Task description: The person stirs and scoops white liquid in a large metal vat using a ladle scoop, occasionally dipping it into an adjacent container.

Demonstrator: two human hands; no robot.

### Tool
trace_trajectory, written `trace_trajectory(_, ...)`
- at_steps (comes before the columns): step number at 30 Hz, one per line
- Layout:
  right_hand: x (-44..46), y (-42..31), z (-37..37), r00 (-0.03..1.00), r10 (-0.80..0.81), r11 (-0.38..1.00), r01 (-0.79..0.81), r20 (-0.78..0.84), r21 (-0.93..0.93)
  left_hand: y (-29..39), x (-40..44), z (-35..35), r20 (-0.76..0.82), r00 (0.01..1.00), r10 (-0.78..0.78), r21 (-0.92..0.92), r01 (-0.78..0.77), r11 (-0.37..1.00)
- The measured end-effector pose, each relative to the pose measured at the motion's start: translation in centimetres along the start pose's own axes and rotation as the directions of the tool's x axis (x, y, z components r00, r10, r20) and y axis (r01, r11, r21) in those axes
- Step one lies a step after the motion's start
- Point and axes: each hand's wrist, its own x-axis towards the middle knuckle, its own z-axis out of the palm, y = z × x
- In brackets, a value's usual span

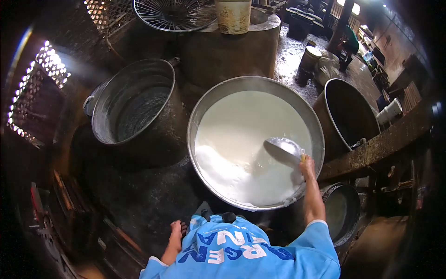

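Observation:
A wide metal vat (192,135) holds white liquid (251,121), with paler foam along its lower left part. My right hand (307,168) is closed round the yellowish handle of a metal scoop (285,146), whose bowl is tilted over the liquid near the vat's right side. Whether the scoop's lower edge touches the surface is hard to tell. My left hand (178,228) hangs low beside my blue shirt, below and left of the vat, its fingers apart and nothing in them.
A deep metal pot (173,100) stands left of the vat. Behind are a stained bucket (233,16) on a ledge and a round wire rack (174,14). To the right are a large dark container (323,109), a wooden beam (371,151) and a smaller pot (357,204). A person (350,39) is far back.

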Motion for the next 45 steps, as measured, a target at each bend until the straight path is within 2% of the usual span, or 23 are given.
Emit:
trace_trajectory(1, -1.6, -2.1, 0.2, 0.991, 0.103, 0.988, -0.112, 0.089, 0.105, 0.0, 0.8, -0.1, -0.01, 1.0, -0.014, -0.013, 0.014, 1.0)
trace_trajectory(4, -4.1, -4.2, 2.8, 0.979, 0.123, 0.971, -0.153, 0.165, 0.183, 1.6, 2.2, 0.4, -0.035, 0.999, -0.04, -0.009, 0.04, 0.999)
trace_trajectory(7, -5.3, -3.1, 8.6, 0.992, -0.063, 0.993, 0.051, 0.109, 0.111, 4.2, 3.1, 1.1, -0.043, 0.999, -0.025, 0.057, 0.027, 0.998)
trace_trajectory(9, -7.9, -5.6, 9.6, 0.984, 0.042, 0.977, -0.076, 0.173, 0.197, 6.1, 4.9, 1.3, -0.027, 1.0, -0.008, 0.087, 0.01, 0.996)
trace_trajectory(11, -9.6, -7.9, 11.0, 0.984, -0.014, 0.98, -0.021, 0.176, 0.198, 8.8, 6.1, 1.8, 0.028, 0.999, 0.028, 0.096, -0.03, 0.995)
trace_trajectory(13, -12.2, -14.1, 8.5, 0.951, 0.118, 0.945, -0.197, 0.287, 0.262, 11.9, 6.9, 2.7, 0.043, 0.998, 0.051, 0.109, -0.055, 0.993)
trace_trajectory(16, -14.5, -17.3, 10.2, 0.954, 0.091, 0.937, -0.178, 0.284, 0.299, 16.8, 8.1, 3.5, 0.082, 0.99, 0.111, 0.143, -0.122, 0.982)
trace_trajectory(19, -16.7, -23.1, 8.7, 0.915, 0.137, 0.9, -0.275, 0.379, 0.337, 20.7, 10.7, 3.7, 0.152, 0.982, 0.112, 0.121, -0.13, 0.984)
trace_trajectory(22, -17.4, -26.2, 8.6, 0.899, 0.161, 0.874, -0.322, 0.407, 0.364, 23.7, 12.0, 3.4, 0.16, 0.978, 0.133, 0.126, -0.154, 0.98)
trace_trajectory(26, -15.1, -31.3, 4.4, 0.88, 0.136, 0.775, -0.381, 0.456, 0.504, 25.3, 13.4, 2.5, 0.153, 0.981, 0.12, 0.089, -0.135, 0.987)
trace_trajectory(29, -10.1, -35.0, 0.6, 0.889, -0.004, 0.917, -0.18, 0.458, 0.357, 24.5, 14.2, 0.8, 0.155, 0.984, 0.088, 0.08, -0.101, 0.992)
trace_trajectory(31, -7.1, -38.9, -0.5, 0.929, -0.02, 0.942, -0.106, 0.368, 0.32, 23.2, 14.6, -0.5, 0.137, 0.989, 0.061, 0.048, -0.069, 0.996)
trace_trajectory(32, -5.1, -39.9, 0.2, 0.944, -0.081, 0.971, 0.002, 0.319, 0.239, 22.2, 14.6, -1.3, 0.127, 0.991, 0.047, 0.033, -0.052, 0.998)
trace_trajectory(34, -1.1, -39.9, 4.6, 0.97, -0.218, 0.972, 0.205, 0.112, 0.116, 19.9, 14.5, -2.9, 0.113, 0.994, -0.002, 0.003, 0.002, 1.0)
trace_trajectory(37, 1.3, -42.0, 7.1, 0.967, -0.058, 0.998, 0.064, 0.246, -0.016, 16.5, 14.2, -5.0, 0.05, 0.996, -0.067, -0.009, 0.068, 0.998)
trace_trajectory(40, 1.7, -40.7, 9.6, 0.932, 0.009, 0.995, 0.027, 0.361, -0.094, 12.3, 14.9, -7.1, 0.008, 0.995, -0.104, -0.074, 0.104, 0.992)
trace_trajectory(45, 0.1, -35.0, 12.5, 0.924, 0.037, 0.991, 0.016, 0.38, -0.135, 10.6, 13.2, -9.0, -0.078, 0.977, -0.198, -0.111, 0.189, 0.976)
